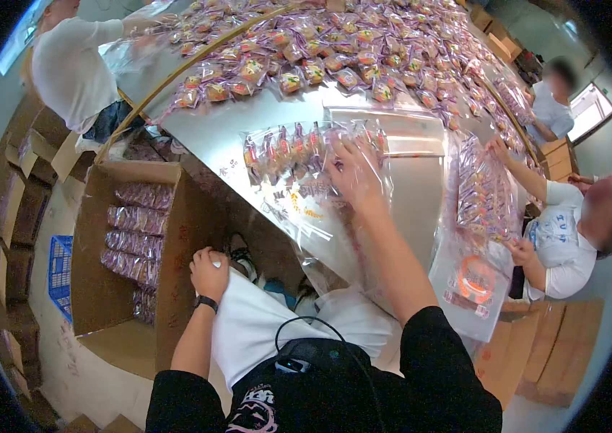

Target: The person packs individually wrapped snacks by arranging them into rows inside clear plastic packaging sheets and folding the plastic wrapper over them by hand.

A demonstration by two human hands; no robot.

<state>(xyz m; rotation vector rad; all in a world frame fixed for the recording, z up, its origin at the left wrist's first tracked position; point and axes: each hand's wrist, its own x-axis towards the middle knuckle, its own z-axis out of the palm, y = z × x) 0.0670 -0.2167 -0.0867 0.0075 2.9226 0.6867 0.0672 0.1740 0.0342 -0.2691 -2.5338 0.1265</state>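
Observation:
On the metal table lies a clear printed plastic bag holding a row of small wrapped packets. My right hand rests on the right part of this bag, fingers pointing up the row and spread over the packets. My left hand is low on the left, against the white cloth over my thigh, close to the edge of an open cardboard box; its fingers are curled down, and what they hold, if anything, is hidden. Inside the box are several filled bags.
A large heap of wrapped packets covers the table's far part, behind a curved rim. On the right a co-worker holds another filled bag. Other people stand at the upper left and upper right. A blue crate and cartons stand left.

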